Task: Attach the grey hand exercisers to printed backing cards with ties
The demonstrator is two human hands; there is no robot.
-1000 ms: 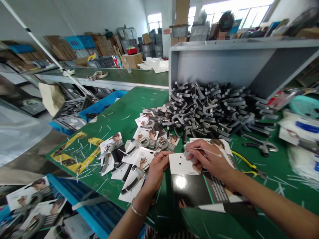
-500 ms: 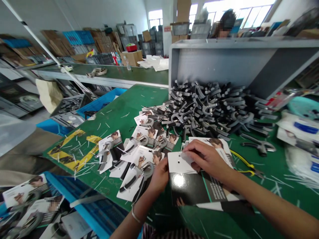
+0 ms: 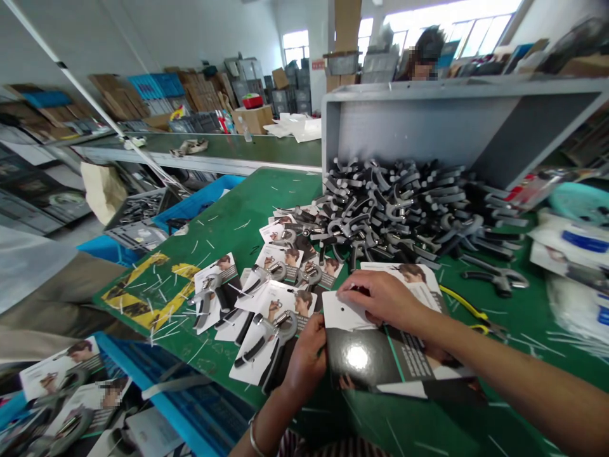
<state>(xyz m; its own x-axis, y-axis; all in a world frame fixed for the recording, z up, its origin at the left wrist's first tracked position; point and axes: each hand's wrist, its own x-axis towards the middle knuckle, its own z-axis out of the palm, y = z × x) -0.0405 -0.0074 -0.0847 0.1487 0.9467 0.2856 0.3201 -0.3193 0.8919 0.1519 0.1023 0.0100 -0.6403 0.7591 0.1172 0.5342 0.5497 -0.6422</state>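
Note:
A glossy backing card (image 3: 375,355), white at the top and black below, lies on the green table (image 3: 238,219) in front of me. My left hand (image 3: 307,358) grips its left edge, fingers curled under it. Over the card's white top my right hand (image 3: 380,298) rests with its fingertips pinched together; what they hold is too small to make out. Left of the card lie several finished cards with hand grippers (image 3: 264,330) fastened on. A big pile of loose grey and black hand grippers (image 3: 399,209) spills from a grey bin (image 3: 457,120) behind the card.
Yellow-handled cutters (image 3: 469,311) lie right of the card. Short white tie offcuts litter the table. Blue crates (image 3: 195,203) stand at the left and below the near table edge. A person sits behind the grey bin. White bags (image 3: 575,254) lie at the far right.
My left hand slid from the card's top left corner down to its left edge. My right hand lowered onto the card's white top; the thin white tie seen in it earlier no longer shows.

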